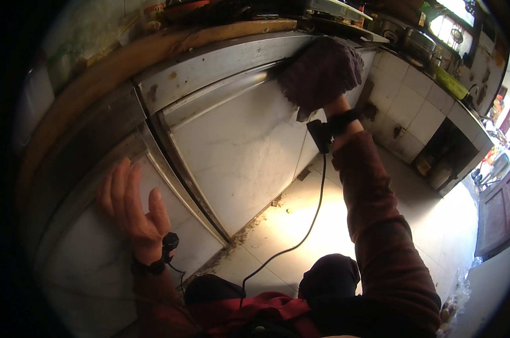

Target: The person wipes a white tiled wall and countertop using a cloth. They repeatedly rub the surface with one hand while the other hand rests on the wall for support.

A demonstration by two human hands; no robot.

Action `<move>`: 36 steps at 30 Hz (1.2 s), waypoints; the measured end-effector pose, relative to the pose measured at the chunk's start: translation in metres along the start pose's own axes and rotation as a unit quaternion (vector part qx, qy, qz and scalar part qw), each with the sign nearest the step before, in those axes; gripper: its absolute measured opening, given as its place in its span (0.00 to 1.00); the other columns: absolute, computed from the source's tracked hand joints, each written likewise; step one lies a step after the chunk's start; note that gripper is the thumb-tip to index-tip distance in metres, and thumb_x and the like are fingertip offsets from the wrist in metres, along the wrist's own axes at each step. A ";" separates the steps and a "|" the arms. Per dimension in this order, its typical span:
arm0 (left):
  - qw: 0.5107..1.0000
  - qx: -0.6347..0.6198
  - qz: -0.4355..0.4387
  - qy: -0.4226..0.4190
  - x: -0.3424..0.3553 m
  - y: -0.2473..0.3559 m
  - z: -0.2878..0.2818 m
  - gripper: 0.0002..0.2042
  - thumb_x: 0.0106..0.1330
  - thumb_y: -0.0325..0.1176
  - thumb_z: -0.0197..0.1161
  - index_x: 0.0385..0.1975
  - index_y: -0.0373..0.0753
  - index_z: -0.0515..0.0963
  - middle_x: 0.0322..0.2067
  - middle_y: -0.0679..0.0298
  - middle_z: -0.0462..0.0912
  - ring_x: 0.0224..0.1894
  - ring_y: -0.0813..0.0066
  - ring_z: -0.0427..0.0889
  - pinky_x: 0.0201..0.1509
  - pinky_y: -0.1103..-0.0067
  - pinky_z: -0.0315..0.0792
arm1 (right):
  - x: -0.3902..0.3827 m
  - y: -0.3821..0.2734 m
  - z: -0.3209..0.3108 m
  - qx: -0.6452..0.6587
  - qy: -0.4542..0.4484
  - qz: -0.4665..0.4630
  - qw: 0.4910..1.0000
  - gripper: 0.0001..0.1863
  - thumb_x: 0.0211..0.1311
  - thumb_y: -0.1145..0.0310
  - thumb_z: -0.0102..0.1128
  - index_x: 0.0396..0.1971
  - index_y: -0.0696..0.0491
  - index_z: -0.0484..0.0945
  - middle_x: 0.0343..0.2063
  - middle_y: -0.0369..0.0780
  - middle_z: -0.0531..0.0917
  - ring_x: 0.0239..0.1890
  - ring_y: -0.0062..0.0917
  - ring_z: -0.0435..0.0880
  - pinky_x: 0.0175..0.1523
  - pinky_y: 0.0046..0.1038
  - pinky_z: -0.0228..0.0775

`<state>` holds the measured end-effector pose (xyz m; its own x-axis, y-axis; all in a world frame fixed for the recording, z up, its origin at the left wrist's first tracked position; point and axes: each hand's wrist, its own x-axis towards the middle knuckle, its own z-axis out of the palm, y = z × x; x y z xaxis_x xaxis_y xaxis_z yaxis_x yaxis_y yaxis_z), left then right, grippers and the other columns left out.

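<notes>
My right arm reaches up to a stained metal cabinet edge [221, 65]. A dark purple-brown cloth [322, 73] drapes over my right hand [336, 106], which holds it against the top of a white, marble-patterned cabinet door [238, 141]. The cloth hides the fingers; only the heel of the hand and the wrist show. Over the door to the left is my left hand [136, 205], empty, its fingers stretched upward and the thumb apart. Whether it touches that door [181, 225] is unclear. Black straps with small devices circle both wrists.
A black cable [317, 211] hangs from the right wrist device toward my lap. Above runs a worn wooden board [181, 48]. Pots [418, 45] stand on a tiled counter [412, 90] at the right. Dirt lines the floor edge beneath the doors. My knees [329, 276] are close below.
</notes>
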<state>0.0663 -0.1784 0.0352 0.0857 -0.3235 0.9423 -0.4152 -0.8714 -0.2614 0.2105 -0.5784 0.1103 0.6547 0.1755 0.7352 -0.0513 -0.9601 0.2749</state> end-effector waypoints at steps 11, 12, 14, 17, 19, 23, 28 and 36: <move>1.000 0.008 -0.007 0.012 0.000 0.001 0.005 0.19 0.70 0.43 0.48 0.47 0.34 0.76 0.49 0.54 0.77 0.51 0.56 0.72 0.55 0.66 0.66 | 0.004 0.004 -0.005 0.046 -0.040 -0.030 0.998 0.21 0.68 0.51 0.47 0.52 0.49 0.71 0.49 0.36 0.75 0.50 0.27 0.72 0.56 0.28 0.66; 1.000 0.013 -0.011 0.008 0.000 0.001 0.005 0.19 0.70 0.43 0.48 0.47 0.34 0.76 0.49 0.54 0.77 0.51 0.56 0.72 0.55 0.66 0.66 | 0.001 0.004 -0.003 0.137 0.027 -0.031 0.990 0.21 0.68 0.52 0.47 0.52 0.50 0.71 0.49 0.37 0.75 0.50 0.27 0.72 0.57 0.28 0.65; 1.000 0.015 -0.008 0.006 0.000 0.002 0.004 0.19 0.70 0.43 0.48 0.48 0.34 0.75 0.49 0.54 0.77 0.51 0.56 0.72 0.56 0.66 0.65 | -0.001 0.003 -0.005 0.200 0.024 -0.002 0.979 0.22 0.69 0.53 0.47 0.55 0.52 0.69 0.51 0.38 0.73 0.52 0.28 0.70 0.59 0.27 0.63; 0.999 0.042 -0.006 -0.005 0.000 0.002 0.002 0.19 0.70 0.43 0.48 0.48 0.34 0.75 0.49 0.54 0.77 0.51 0.56 0.73 0.56 0.66 0.65 | 0.002 0.006 -0.022 -0.144 -0.205 -0.052 0.967 0.24 0.72 0.57 0.42 0.61 0.54 0.63 0.59 0.39 0.67 0.59 0.27 0.64 0.65 0.26 0.55; 0.999 0.046 -0.009 -0.014 0.001 0.003 0.002 0.19 0.70 0.42 0.48 0.49 0.35 0.75 0.50 0.54 0.77 0.51 0.56 0.73 0.56 0.66 0.65 | 0.005 0.002 -0.030 -0.171 -0.283 -0.047 0.942 0.22 0.71 0.57 0.43 0.58 0.53 0.64 0.56 0.39 0.68 0.57 0.27 0.65 0.64 0.27 0.56; 0.999 0.040 -0.010 0.000 0.002 0.004 0.004 0.18 0.70 0.42 0.49 0.49 0.35 0.75 0.50 0.55 0.77 0.51 0.57 0.73 0.55 0.66 0.66 | -0.003 -0.013 -0.019 0.049 -0.017 -0.035 0.998 0.18 0.68 0.58 0.45 0.53 0.52 0.67 0.51 0.39 0.70 0.54 0.27 0.68 0.60 0.27 0.58; 0.998 0.059 -0.006 -0.005 0.003 0.004 0.003 0.17 0.70 0.43 0.49 0.48 0.38 0.76 0.49 0.58 0.77 0.50 0.59 0.74 0.54 0.66 0.66 | -0.007 0.001 0.009 0.023 -0.014 0.006 1.000 0.14 0.65 0.60 0.47 0.46 0.51 0.71 0.45 0.40 0.73 0.49 0.27 0.71 0.55 0.27 0.61; 0.999 0.047 -0.013 0.004 0.002 0.004 0.003 0.14 0.68 0.37 0.52 0.47 0.38 0.76 0.50 0.60 0.76 0.53 0.60 0.71 0.55 0.67 0.64 | 0.006 -0.022 0.032 -0.127 -0.068 0.077 0.987 0.09 0.60 0.62 0.51 0.34 0.49 0.77 0.36 0.40 0.77 0.41 0.27 0.75 0.47 0.28 0.66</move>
<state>0.0674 -0.1837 0.0351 0.0872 -0.2983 0.9505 -0.3261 -0.9101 -0.2557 0.2397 -0.5634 0.0888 0.7190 -0.0153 0.6949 -0.3336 -0.8847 0.3257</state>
